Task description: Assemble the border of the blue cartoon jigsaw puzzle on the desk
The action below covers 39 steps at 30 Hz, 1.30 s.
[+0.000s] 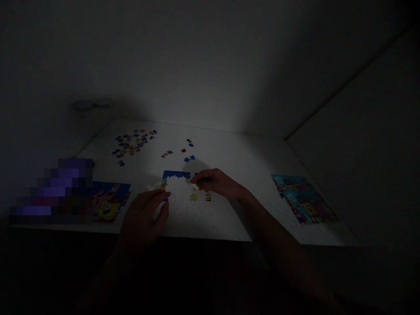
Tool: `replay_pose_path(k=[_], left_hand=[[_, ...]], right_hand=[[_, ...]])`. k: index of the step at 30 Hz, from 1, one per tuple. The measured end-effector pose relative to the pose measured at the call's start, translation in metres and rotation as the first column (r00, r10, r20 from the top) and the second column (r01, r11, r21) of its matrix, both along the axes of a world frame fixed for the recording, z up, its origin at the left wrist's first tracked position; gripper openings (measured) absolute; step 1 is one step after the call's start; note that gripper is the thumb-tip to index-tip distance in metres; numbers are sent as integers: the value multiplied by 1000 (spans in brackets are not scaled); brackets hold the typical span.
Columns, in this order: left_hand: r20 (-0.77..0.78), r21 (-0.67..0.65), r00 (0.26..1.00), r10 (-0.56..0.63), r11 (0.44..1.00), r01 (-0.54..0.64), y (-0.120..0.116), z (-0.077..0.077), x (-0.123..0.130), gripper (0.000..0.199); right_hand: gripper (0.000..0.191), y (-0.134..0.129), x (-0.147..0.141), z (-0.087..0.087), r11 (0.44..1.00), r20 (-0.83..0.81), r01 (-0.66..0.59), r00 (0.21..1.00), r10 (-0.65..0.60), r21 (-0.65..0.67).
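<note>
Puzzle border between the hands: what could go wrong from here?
The left hand has its fingertips right at the left side of the puzzle border, so a small slip could shift or separate it. The right hand has a yellow piece at its fingertips; another yellow piece lies close by and might get brushed aside. The light is dim, so the loose blue pieces could be mistaken for one another.
</note>
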State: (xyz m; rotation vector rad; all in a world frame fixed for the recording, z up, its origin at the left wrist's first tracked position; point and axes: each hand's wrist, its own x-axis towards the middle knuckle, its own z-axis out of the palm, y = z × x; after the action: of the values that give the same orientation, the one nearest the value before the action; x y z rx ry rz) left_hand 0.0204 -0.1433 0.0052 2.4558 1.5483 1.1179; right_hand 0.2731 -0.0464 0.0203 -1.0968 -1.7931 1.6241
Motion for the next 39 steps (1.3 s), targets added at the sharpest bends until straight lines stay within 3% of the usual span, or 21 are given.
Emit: replay_pose_path(k=[5, 8, 17, 27, 32, 37, 39], left_hand=[[68, -176, 997, 38, 984, -25, 9, 6, 53, 30], [62, -179, 998, 19, 984, -8, 16, 1, 65, 25], [29, -107, 998, -55, 993, 57, 17, -5, 62, 18], [-25, -112, 1000, -14, 994, 11, 16, -10, 63, 20], [-58, -64, 998, -22, 998, 18, 16, -11, 63, 21], [-108, -64, 993, -38, 997, 31, 16, -11, 64, 19], [-123, -84, 991, -53, 996, 43, 15, -10, 64, 18]], right_hand=[[17, -4, -1, 5, 999, -56, -25, 998, 23, -29], [13, -6, -1, 8, 996, -67, -48, 997, 43, -70], [15, -6, -1, 9, 990, -118, -105, 989, 93, -98], [17, 5, 13, 6, 993, -100, -96, 991, 89, -67], [15, 11, 27, 6, 996, -43, 66, 997, -63, 56], [20, 8, 29, 2, 986, -11, 114, 994, -113, 118], [20, 8, 29, -2, 972, -23, 193, 981, -192, 137]])
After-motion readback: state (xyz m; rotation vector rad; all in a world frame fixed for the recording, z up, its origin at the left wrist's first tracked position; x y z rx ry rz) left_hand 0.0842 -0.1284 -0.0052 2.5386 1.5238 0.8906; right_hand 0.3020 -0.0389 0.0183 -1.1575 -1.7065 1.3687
